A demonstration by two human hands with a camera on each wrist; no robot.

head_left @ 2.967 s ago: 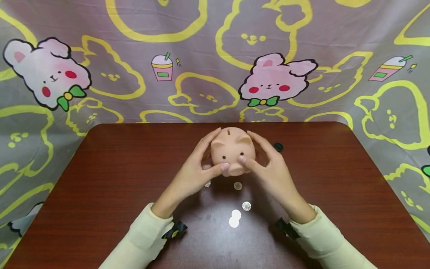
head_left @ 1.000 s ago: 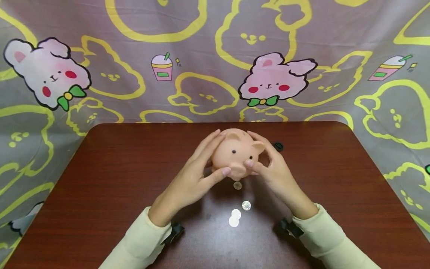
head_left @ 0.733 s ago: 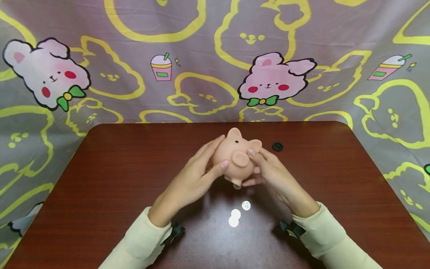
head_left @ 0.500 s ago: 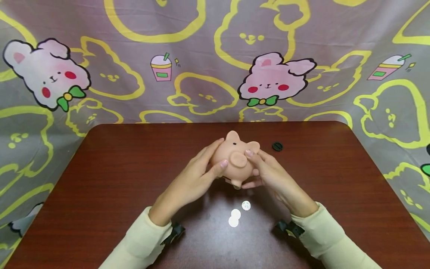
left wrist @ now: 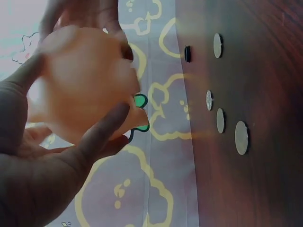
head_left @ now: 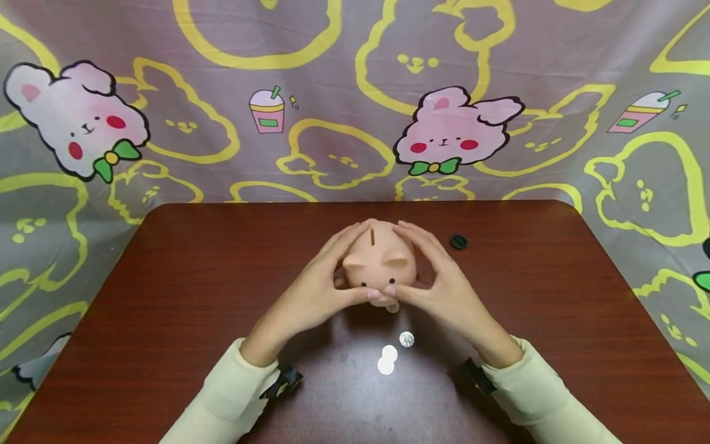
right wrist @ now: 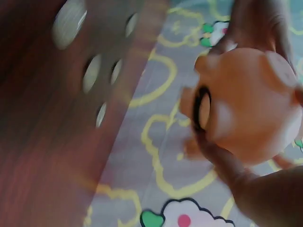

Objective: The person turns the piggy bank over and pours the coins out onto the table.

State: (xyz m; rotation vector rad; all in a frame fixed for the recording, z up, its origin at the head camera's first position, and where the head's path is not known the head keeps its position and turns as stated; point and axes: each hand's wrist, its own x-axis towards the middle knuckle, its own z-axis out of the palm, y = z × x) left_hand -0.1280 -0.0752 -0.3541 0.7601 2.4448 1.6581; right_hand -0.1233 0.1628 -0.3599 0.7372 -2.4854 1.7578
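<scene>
Both hands hold a peach-coloured piggy bank (head_left: 379,250) above the table. Its coin slot faces up and its snout points down toward the wearer. My left hand (head_left: 310,296) grips one side, thumb near the snout. On the other side my right hand (head_left: 452,293) holds it the same way, the thumbs almost meeting. In the right wrist view, a black-rimmed round opening (right wrist: 203,111) shows on the belly, between the legs. The left wrist view shows the bank's body (left wrist: 85,80) blurred between the hands.
Several coins (head_left: 407,339) lie on the dark red-brown table (head_left: 194,308), two of them overlapping or touching (head_left: 386,365). One coin (head_left: 392,308) is just below the snout. A black round plug (head_left: 458,242) lies right of the bank. Patterned cloth (head_left: 333,92) hangs behind the table.
The hands turned the piggy bank sideways and tipped its snout up, then rolled it back so the slot faces up and the snout points down. The visible coins and plug stayed in place.
</scene>
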